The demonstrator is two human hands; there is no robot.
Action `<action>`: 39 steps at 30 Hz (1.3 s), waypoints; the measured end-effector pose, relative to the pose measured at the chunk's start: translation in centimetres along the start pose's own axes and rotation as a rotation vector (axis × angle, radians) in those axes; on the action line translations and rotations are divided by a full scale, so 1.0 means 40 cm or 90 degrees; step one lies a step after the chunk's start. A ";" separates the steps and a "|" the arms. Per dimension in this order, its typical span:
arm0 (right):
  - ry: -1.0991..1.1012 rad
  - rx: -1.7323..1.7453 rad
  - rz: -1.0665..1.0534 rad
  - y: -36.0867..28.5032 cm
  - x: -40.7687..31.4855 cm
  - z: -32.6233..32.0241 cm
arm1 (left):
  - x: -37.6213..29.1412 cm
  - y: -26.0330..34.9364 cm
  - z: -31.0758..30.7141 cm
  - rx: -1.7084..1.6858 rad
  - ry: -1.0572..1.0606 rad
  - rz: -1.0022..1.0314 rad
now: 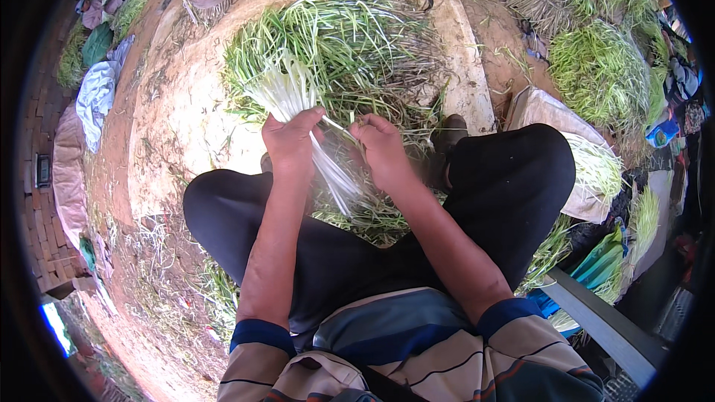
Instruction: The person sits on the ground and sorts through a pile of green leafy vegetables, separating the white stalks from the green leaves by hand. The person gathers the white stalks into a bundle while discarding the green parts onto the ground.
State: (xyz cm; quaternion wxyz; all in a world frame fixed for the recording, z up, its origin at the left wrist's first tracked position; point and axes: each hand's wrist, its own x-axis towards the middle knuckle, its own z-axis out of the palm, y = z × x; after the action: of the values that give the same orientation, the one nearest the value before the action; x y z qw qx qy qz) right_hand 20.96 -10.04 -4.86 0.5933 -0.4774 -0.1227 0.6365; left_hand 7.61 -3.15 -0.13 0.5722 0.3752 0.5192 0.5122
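My left hand [291, 148] grips a bundle of pale, whitish stalks [284, 86]; they look like blanched chives or a similar vegetable. The cut-looking tips fan out above the fist, and the thin lower ends hang below it between my legs. Close by on the right, my right hand [384, 148] pinches a single stalk [337, 125] between thumb and bent forefinger. That stalk slants across from the bundle. Just beyond both hands lies a large heap of green stalks [335, 39], its brownish root ends pointing right.
Leaf scraps [385, 220] litter the ground between my knees. A pale cloth [550, 106] with light trimmed stalks [592, 164] lies beside my right knee. More green heaps [600, 75] stand at the upper right. A metal bar [597, 318] sticks out at lower right.
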 end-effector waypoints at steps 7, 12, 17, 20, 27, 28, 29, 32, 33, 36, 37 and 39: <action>-0.120 0.084 0.147 0.011 0.021 -0.013 | 0.032 0.044 -0.027 0.004 -0.042 0.044; -0.274 0.114 0.179 -0.003 0.022 0.018 | -0.001 0.062 0.001 0.114 -0.115 0.039; -0.246 0.148 0.190 0.013 0.018 0.008 | -0.020 0.070 -0.009 0.186 -0.125 0.052; -0.193 0.086 0.112 -0.003 0.000 0.012 | -0.032 0.092 -0.004 0.126 -0.082 0.049; -0.087 -0.296 -0.168 0.030 0.006 -0.051 | -0.035 0.212 -0.079 -0.018 0.042 0.109; -0.062 -0.347 -0.206 0.046 0.023 -0.076 | -0.037 0.241 -0.094 -0.027 0.062 0.123; -0.037 -0.399 -0.245 0.063 0.036 -0.103 | -0.035 0.268 -0.114 -0.037 0.083 0.137; 0.080 -0.483 -0.266 0.110 0.079 -0.192 | -0.020 0.335 -0.190 -0.081 0.066 0.176; 0.105 -0.535 -0.275 0.128 0.099 -0.221 | -0.025 0.362 -0.211 -0.093 0.074 0.184; 0.191 -0.657 -0.097 0.107 0.097 -0.274 | -0.047 0.406 -0.250 -0.120 0.103 0.202; 0.213 -0.700 -0.073 0.115 0.107 -0.301 | -0.050 0.412 -0.257 -0.124 0.093 0.199; 0.272 -0.744 -0.062 0.135 0.132 -0.348 | -0.063 0.407 -0.257 -0.143 0.054 0.188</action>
State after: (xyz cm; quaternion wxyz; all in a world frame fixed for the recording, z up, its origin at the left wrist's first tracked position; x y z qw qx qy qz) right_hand 28.85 -12.59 -18.35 0.2740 -0.8337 -0.3506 0.3271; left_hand -5.48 -3.49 14.22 0.5062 0.3593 0.4220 0.6608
